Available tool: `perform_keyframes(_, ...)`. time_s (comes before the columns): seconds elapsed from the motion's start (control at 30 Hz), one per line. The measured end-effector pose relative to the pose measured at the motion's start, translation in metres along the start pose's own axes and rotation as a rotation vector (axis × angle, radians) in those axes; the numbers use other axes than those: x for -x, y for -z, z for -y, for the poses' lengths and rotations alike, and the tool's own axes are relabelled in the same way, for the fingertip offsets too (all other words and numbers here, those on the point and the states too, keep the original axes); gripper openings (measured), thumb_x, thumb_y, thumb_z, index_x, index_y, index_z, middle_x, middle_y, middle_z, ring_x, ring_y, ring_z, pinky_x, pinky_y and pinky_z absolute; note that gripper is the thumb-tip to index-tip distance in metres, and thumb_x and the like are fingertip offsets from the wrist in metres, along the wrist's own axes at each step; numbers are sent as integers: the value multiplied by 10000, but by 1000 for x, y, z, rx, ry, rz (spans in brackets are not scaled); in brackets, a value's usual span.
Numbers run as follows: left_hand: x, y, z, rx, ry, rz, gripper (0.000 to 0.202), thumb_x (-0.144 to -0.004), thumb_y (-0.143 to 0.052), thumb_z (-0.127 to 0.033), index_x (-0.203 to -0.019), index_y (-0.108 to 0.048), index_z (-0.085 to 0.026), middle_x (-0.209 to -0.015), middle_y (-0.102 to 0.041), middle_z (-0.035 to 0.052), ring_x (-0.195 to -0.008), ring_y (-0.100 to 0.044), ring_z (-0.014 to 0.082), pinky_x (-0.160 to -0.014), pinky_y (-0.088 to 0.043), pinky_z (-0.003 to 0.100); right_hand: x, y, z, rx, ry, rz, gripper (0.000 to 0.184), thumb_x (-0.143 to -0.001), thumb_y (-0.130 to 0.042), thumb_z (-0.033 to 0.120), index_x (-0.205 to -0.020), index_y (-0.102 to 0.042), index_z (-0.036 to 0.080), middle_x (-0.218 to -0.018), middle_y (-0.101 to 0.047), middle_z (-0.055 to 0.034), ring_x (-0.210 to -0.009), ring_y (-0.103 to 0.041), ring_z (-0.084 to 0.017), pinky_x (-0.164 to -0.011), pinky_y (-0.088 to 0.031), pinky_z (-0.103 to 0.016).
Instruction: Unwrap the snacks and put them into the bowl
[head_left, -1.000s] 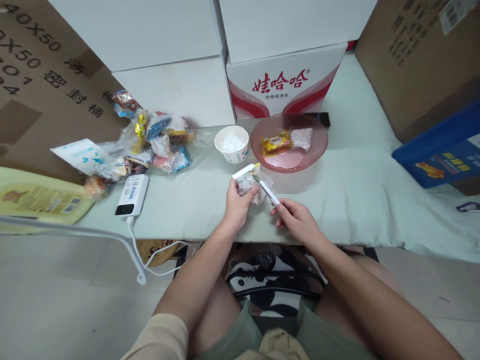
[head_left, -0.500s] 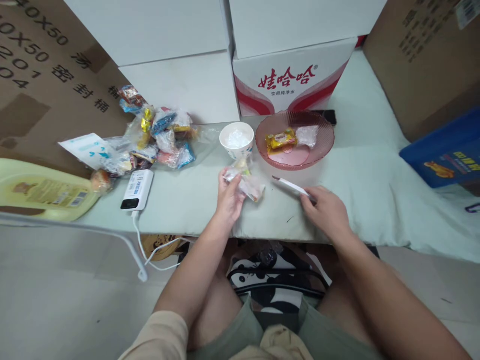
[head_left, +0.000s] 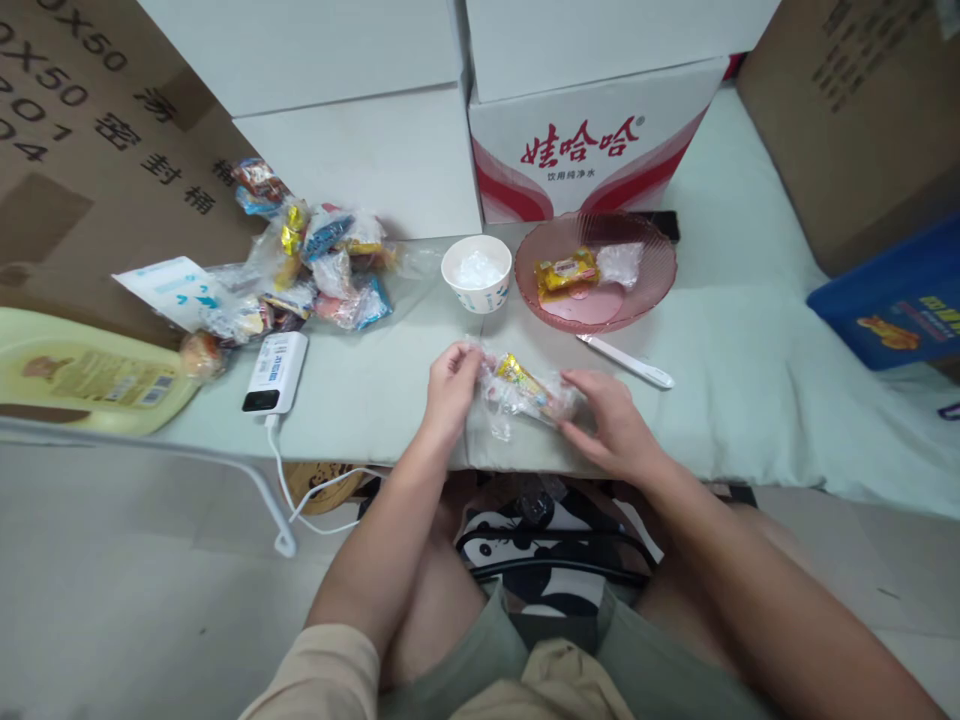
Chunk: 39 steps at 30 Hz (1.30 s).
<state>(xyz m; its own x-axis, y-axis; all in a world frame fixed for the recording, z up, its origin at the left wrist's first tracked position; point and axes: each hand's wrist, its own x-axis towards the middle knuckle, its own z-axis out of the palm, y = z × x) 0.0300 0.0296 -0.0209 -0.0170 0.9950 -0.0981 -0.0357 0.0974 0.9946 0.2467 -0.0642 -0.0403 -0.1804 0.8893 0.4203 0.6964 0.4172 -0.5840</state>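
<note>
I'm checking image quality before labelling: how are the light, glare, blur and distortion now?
Head view: fairly even light, soft shading under the pink bowl; head view: small pale glints on the clear wrapper between the left hand and right hand; head view: fine print on the yellow jug too soft to read; head view: the left cardboard box leans outward, probably wide-lens distortion.
</note>
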Motion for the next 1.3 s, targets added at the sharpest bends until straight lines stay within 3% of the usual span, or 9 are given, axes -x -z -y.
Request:
perform_keyframes(0.17,-12,15,1,74,104,-145,121,-725,-670,-263,-771,-586,-190,-725,-606,-8,-630,-583,115,-624,-467,226,-3,16,-11,-25,-236,-201,143,-784,-490,141,-810,-586,242,-947,-683,-63,-1003,-657,-253,-899,-495,-409)
perform_keyframes(0.3,-14,28,-4,-60,-30,-263,348,-703,-676,-187,-1041,-610,-244,-1000,-623,28,-793,-632,156,-752,-519,291,-1,29,-17,0,-399,-366,312,-758,-445,126,-1016,-583,235,-869,-653,-39,-877,-644,-232,-841,-503,-393)
perform_keyframes(0.43,-1,34,-15,-369,-416,-37,254,-708,-732,-237,-960,-703,-249,-1223,-595,72,-1263,-517,283,-1120,-384,421,2,31,-6,158,-176,-302,320,-831,-516,257,-1124,-644,239,-950,-648,-79,-962,-615,-271,-911,-463,-442)
perform_keyframes(0.53,5,38,-14,-635,-452,181,407,-622,-781,-202,-1022,-734,-264,-1305,-603,81,-1331,-467,334,-1187,-282,478,2,26,5,295,12,-197,164,-855,-592,327,-967,-694,265,-1108,-695,-80,-1165,-573,-309,-1044,-361,-473)
perform_keyframes(0.7,2,45,-4,-843,-327,319,260,-772,-664,-289,-1016,-745,-251,-996,-732,61,-843,-646,229,-836,-491,338,3,17,7,337,9,128,272,-935,-491,299,-1121,-680,235,-768,-736,-23,-801,-651,-208,-984,-344,-415)
perform_keyframes(0.83,2,44,-7,-819,-231,313,212,-848,-596,-380,-811,-725,-216,-683,-675,9,-570,-538,151,-587,-393,265,4,13,5,510,-87,152,298,-956,-465,296,-828,-720,211,-642,-679,-47,-649,-570,-188,-865,-338,-411)
perform_keyframes(1.0,4,33,-12,-538,-104,271,264,-820,-618,-382,-639,-608,-189,-580,-548,-24,-581,-483,124,-551,-352,229,2,6,12,511,-97,-142,165,-914,-578,237,-888,-741,235,-939,-717,-80,-996,-603,-262,-902,-390,-431)
perform_keyframes(1.13,9,24,-16,-94,219,296,278,-799,-680,-432,-752,-566,-182,-874,-684,10,-783,-639,138,-651,-486,216,-3,-8,16,297,130,-24,300,-905,-531,124,-1121,-708,232,-1127,-714,-72,-1084,-612,-234,-958,-481,-383)
perform_keyframes(1.3,14,16,-23,281,511,332,307,-771,-744,-360,-861,-500,-198,-961,-721,44,-746,-714,183,-558,-561,256,-12,-28,19,262,128,95,594,-815,-571,89,-1394,-550,217,-1439,-565,-103,-1358,-459,-331,-1076,-450,-484)
